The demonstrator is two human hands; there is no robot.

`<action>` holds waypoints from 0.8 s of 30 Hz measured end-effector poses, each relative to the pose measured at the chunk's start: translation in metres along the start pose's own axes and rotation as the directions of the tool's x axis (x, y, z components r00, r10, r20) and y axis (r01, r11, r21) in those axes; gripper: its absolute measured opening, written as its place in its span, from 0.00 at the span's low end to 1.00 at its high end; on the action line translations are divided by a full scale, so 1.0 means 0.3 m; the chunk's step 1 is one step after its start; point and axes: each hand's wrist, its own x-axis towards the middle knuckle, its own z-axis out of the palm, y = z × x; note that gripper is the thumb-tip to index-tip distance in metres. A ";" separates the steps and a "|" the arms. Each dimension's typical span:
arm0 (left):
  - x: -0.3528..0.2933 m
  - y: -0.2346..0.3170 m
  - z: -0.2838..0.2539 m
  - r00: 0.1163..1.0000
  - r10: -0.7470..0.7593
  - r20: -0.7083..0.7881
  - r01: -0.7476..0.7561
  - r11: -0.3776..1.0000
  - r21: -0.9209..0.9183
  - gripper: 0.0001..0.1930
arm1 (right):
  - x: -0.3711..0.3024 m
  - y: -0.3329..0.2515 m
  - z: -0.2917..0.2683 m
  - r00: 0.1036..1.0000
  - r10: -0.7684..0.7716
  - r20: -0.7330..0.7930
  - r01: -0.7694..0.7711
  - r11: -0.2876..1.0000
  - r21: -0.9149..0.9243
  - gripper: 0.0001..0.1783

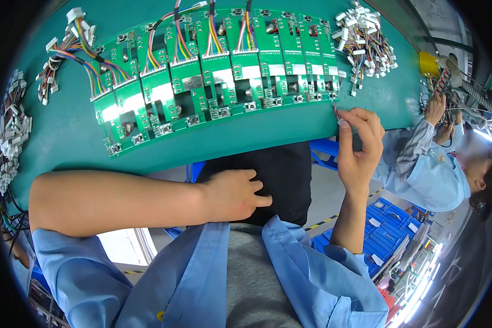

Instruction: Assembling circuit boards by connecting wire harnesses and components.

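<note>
While the right hand (362, 146) pinches a wire (337, 114), the left hand (230, 195) is empty; cable heaps (364, 41) flank circuit boards (218, 72).

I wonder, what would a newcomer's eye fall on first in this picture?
Probably the row of green circuit boards across the teal table, several with coloured wires attached. A heap of white-plugged cables lies beyond its right end. Just below that end, the right hand pinches a small object.

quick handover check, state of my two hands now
Left hand: loosely curled, palm hidden; can't tell if holding anything.
Right hand: closed, pinching a small part.
</note>
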 end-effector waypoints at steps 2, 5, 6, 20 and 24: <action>0.005 -0.002 0.001 1.000 0.005 0.012 -0.005 1.000 0.003 0.06 | 0.002 -0.006 -0.002 0.999 0.043 -0.030 -0.043 0.999 0.001 0.07; 0.004 -0.001 0.004 1.000 0.016 0.022 -0.016 1.000 0.009 0.05 | 0.005 -0.020 -0.012 0.994 0.087 -0.062 -0.087 0.996 -0.003 0.06; 0.002 -0.001 0.006 1.000 0.014 0.017 -0.014 1.000 0.009 0.05 | 0.007 -0.024 -0.021 0.997 0.068 -0.028 -0.070 0.995 -0.066 0.07; -0.009 -0.007 0.000 0.999 0.030 0.035 -0.031 0.999 0.017 0.06 | -0.014 -0.039 0.001 0.997 -0.074 -0.021 0.065 0.959 -0.277 0.11; -0.011 -0.002 0.009 0.999 0.030 0.038 -0.031 0.999 0.037 0.06 | 0.001 -0.047 -0.036 0.997 0.051 0.051 -0.045 0.993 -0.105 0.09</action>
